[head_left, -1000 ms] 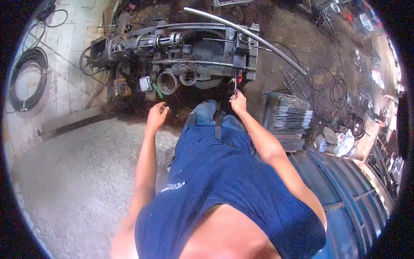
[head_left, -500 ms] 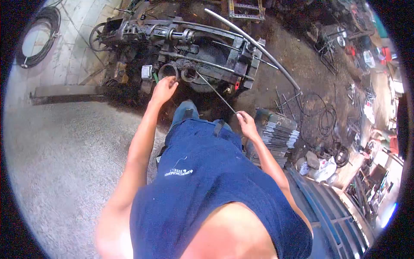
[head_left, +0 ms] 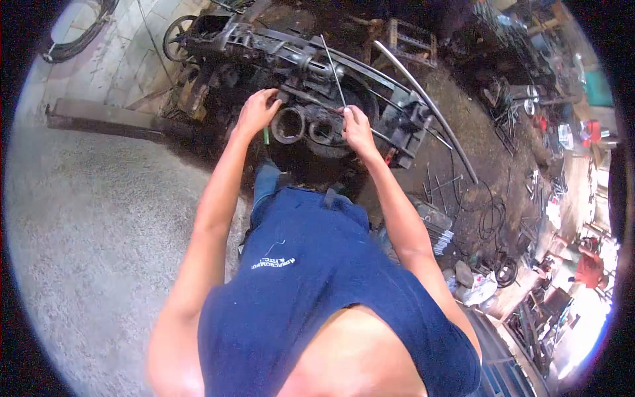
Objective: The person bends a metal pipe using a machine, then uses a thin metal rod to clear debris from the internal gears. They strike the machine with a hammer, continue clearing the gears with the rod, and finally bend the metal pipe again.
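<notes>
A thin metal rod is pinched in my right hand. It slants up and left over the dark, greasy machine. My left hand reaches to the machine's near side, its fingers slightly bent and thumb apart, with nothing seen in them. Just right of those fingertips is a large round metal ring. A second, smaller ring sits beside it, close to my right hand. Below my left hand a green strip shows.
A long curved pipe lies along the machine's right side. A spoked handwheel is at its left end. A heavy metal beam rests on the floor at left. Cables, rods and scrap lie to the right.
My right hand has moved up and left to the machine; the rod now points up and away instead of toward me. My left hand has shifted slightly up. The view has turned slightly.
</notes>
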`<state>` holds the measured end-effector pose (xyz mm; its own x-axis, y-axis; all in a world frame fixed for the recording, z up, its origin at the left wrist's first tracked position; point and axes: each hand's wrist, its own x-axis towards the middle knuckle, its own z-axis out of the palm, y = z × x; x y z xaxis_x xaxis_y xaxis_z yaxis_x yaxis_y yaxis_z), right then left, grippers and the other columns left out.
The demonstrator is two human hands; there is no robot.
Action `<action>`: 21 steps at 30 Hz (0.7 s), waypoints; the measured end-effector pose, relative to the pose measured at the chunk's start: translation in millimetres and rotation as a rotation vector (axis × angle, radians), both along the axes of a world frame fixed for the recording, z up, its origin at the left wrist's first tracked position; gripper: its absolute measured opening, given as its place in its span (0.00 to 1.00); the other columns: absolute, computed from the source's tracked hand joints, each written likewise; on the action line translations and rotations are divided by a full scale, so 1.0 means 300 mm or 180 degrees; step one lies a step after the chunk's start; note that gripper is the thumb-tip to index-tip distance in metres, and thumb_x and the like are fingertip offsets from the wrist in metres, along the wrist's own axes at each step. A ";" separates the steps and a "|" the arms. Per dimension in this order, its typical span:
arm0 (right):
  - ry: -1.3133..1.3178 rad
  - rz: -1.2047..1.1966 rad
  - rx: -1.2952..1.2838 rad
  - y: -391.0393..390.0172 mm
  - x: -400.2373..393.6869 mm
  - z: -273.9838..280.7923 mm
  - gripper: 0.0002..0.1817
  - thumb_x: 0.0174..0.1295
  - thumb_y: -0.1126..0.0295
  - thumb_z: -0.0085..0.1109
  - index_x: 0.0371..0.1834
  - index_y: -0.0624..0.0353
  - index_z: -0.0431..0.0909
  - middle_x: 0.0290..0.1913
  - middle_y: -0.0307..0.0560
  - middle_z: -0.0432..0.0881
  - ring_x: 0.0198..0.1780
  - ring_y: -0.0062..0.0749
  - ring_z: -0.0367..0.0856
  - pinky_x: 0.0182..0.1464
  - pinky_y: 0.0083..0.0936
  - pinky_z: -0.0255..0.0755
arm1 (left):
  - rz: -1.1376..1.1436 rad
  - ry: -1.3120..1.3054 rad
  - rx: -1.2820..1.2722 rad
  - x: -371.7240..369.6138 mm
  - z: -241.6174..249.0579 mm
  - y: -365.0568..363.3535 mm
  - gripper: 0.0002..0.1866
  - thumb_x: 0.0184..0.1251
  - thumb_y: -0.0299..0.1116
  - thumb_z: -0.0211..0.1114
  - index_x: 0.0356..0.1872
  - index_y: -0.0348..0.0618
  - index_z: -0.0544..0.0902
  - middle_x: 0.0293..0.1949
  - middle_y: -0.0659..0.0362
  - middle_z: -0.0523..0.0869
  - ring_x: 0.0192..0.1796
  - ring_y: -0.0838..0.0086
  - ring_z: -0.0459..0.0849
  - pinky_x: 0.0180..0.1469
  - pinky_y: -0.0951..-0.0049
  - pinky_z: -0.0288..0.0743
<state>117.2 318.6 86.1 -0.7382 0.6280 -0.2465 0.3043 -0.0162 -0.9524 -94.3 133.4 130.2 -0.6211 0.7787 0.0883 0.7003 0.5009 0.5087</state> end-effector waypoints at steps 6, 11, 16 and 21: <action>-0.0227 -0.0241 -0.1024 -0.166 -0.390 0.152 0.15 0.73 0.61 0.45 0.45 0.62 0.76 0.21 0.38 0.71 0.16 0.22 0.69 0.16 0.25 0.62 | 0.0073 -0.0493 0.0263 -0.390 -0.039 -0.019 0.19 0.62 0.39 0.67 0.51 0.40 0.82 0.44 0.49 0.85 0.46 0.57 0.85 0.50 0.62 0.78; -0.0390 -0.0411 -0.1440 -0.342 -0.762 0.205 0.17 0.76 0.60 0.41 0.48 0.62 0.74 0.22 0.34 0.67 0.16 0.17 0.64 0.14 0.20 0.60 | 0.0018 -0.0361 0.0531 -0.783 -0.085 -0.100 0.19 0.63 0.41 0.66 0.50 0.40 0.83 0.45 0.50 0.85 0.48 0.56 0.84 0.52 0.61 0.78; -0.0528 -0.0542 -0.1861 -0.520 -1.147 0.334 0.15 0.77 0.60 0.40 0.56 0.56 0.71 0.20 0.29 0.59 0.15 0.14 0.54 0.15 0.17 0.49 | 0.0010 -0.0440 0.0534 -1.141 -0.072 -0.177 0.19 0.63 0.41 0.64 0.49 0.39 0.83 0.46 0.48 0.85 0.49 0.54 0.83 0.53 0.59 0.77; -0.0946 -0.0478 -0.1931 -0.617 -1.410 0.345 0.15 0.76 0.63 0.39 0.60 0.52 0.68 0.20 0.31 0.60 0.16 0.16 0.57 0.16 0.18 0.51 | -0.0052 -0.0613 0.0566 -1.491 -0.090 -0.191 0.17 0.62 0.39 0.65 0.46 0.37 0.84 0.43 0.46 0.85 0.47 0.51 0.83 0.50 0.58 0.77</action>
<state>-305.9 133.7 189.5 -0.5008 0.4053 -0.7648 0.5036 -0.5822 -0.6383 -541.5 76.0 103.2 -0.6272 0.7716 0.1060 0.5893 0.3811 0.7124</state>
